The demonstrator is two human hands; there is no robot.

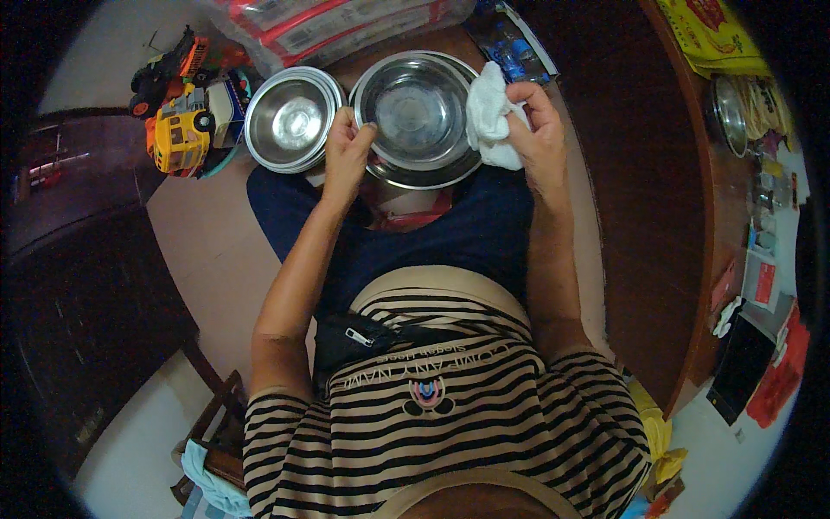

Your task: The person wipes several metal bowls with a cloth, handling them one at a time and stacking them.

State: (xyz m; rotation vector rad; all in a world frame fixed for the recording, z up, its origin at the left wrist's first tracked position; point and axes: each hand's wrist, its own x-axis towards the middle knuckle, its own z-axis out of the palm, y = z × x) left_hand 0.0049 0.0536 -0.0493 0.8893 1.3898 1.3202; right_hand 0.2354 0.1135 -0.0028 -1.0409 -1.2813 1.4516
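My left hand (350, 149) grips the left rim of a shiny steel bowl (413, 111), thumb over the edge. Beneath that bowl lies a wider steel basin (403, 178), whose rim shows around it. In my right hand (543, 138) is a bunched white cloth (493, 117), pinched between thumb and fingers beside the bowl's right rim. Whether the cloth touches the rim, I cannot tell. To the left of my left hand stands a stack of nested steel bowls (294, 119).
Toy trucks, one a yellow vehicle (181, 131), are piled at the far left. Red-and-white plastic packages (328, 35) lie beyond the bowls. A dark wooden panel (635, 173) rises on my right, with a cluttered surface past it. A wooden chair (220, 432) stands behind at the left.
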